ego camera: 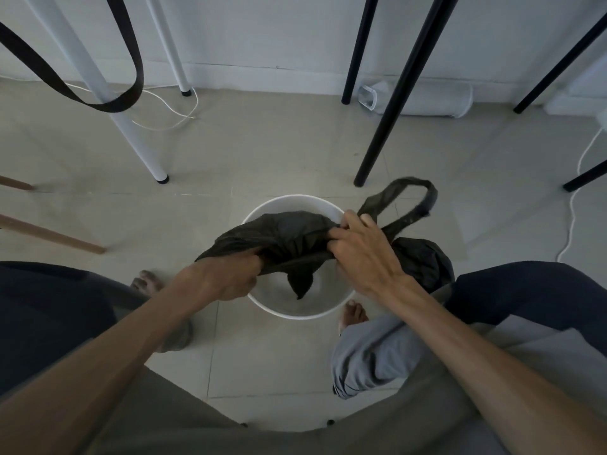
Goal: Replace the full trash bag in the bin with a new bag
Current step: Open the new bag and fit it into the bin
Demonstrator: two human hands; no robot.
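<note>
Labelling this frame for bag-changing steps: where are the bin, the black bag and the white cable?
bin (297,315), head view, near rim.
black bag (289,234), head view, bunched middle.
white cable (573,211), head view, right floor stretch.

Dim, flat indoor light; wide-angle bending at edges.

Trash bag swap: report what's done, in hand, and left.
Done: the white bin looks emptied; a dark bundle, likely the full bag, lies on the floor beside it. In hand: left hand and right hand grip the new black bag above the bin. Left: open it and line the rim.
</note>
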